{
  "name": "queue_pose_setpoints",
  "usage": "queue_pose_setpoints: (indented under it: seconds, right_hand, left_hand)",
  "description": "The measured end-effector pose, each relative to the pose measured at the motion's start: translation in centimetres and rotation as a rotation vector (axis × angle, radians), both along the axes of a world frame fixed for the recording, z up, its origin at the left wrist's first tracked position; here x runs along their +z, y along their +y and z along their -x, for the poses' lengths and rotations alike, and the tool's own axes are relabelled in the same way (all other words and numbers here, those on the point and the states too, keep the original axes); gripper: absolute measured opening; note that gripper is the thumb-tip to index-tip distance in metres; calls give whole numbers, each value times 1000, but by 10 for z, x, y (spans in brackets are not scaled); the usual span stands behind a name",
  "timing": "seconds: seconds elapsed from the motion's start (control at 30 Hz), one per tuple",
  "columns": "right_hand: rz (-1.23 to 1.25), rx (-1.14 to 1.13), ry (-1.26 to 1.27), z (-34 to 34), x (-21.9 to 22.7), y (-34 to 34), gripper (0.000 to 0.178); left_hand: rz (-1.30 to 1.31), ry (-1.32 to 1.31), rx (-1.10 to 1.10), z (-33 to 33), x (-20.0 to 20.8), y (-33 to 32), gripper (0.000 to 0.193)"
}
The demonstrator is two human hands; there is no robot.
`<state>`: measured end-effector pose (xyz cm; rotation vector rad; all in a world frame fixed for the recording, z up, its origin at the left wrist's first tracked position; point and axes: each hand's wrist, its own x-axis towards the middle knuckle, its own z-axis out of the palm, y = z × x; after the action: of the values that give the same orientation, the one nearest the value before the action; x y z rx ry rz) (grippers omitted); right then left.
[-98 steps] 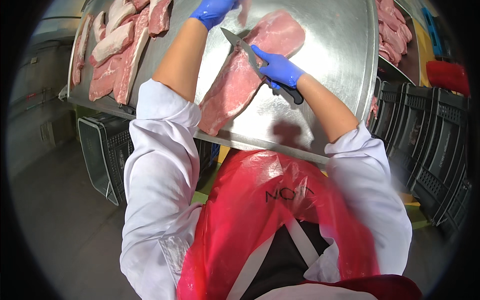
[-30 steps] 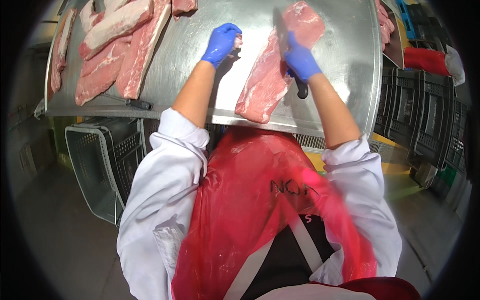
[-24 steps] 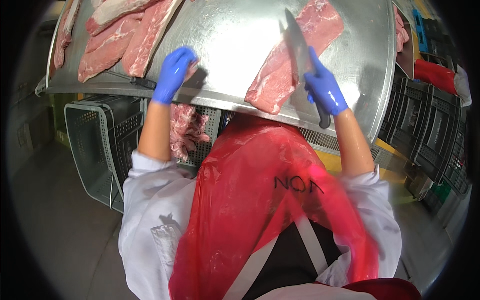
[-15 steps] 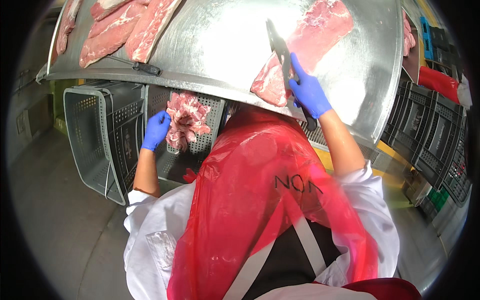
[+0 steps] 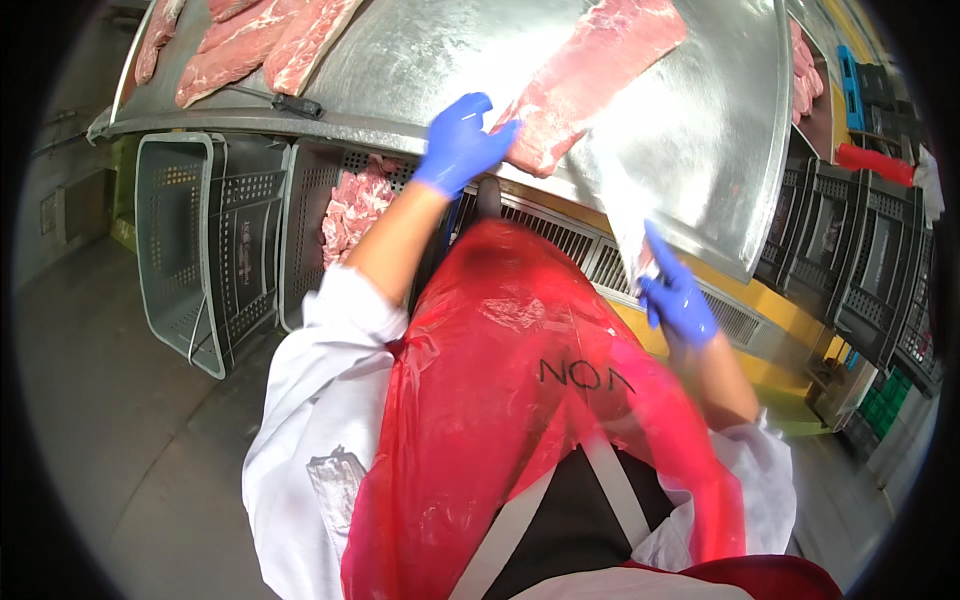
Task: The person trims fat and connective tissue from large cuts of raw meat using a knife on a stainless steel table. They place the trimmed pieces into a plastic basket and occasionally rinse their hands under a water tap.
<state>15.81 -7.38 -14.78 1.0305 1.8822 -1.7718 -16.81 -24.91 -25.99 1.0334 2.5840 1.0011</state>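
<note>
With the left hand [image 5: 462,143] lying open-fingered on the near end of the pork slab [image 5: 590,80] at the steel table's [image 5: 700,150] front edge, press it flat — fingertips clear — while the right hand [image 5: 678,298], closed on the knife [image 5: 625,215], draws the blade evenly.

A meat-cutting plant: steel table [image 5: 700,150], pork slabs [image 5: 250,50], plastic crates [image 5: 200,240].

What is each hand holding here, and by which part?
The right hand grips a knife by its handle, blade up. The left hand holds nothing; its fingers rest on the near end of the meat slab.
</note>
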Motion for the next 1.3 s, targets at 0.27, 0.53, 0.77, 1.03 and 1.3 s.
queue_pose_setpoints:
  seconds: [0.27, 0.53, 0.77, 1.03, 1.3]
  right_hand:
    - [-181, -192, 307, 109, -67, 8, 77]
    - [-337, 355, 149, 183, -90, -11, 83]
    - [-403, 515, 136, 141, -57, -31, 63]
    - [-22, 610, 166, 114, -34, -48, 68]
    - [-498, 217, 605, 315, -96, 160, 78]
  left_hand:
    - [260, -183, -6, 44, -56, 53, 33]
    - [-93, -325, 126, 32, -56, 43, 25]
    - [-472, -602, 187, 16, -3, 22, 11]
    - [-1080, -986, 232, 31, 33, -95, 11]
    - [544, 185, 267, 45, -46, -300, 38]
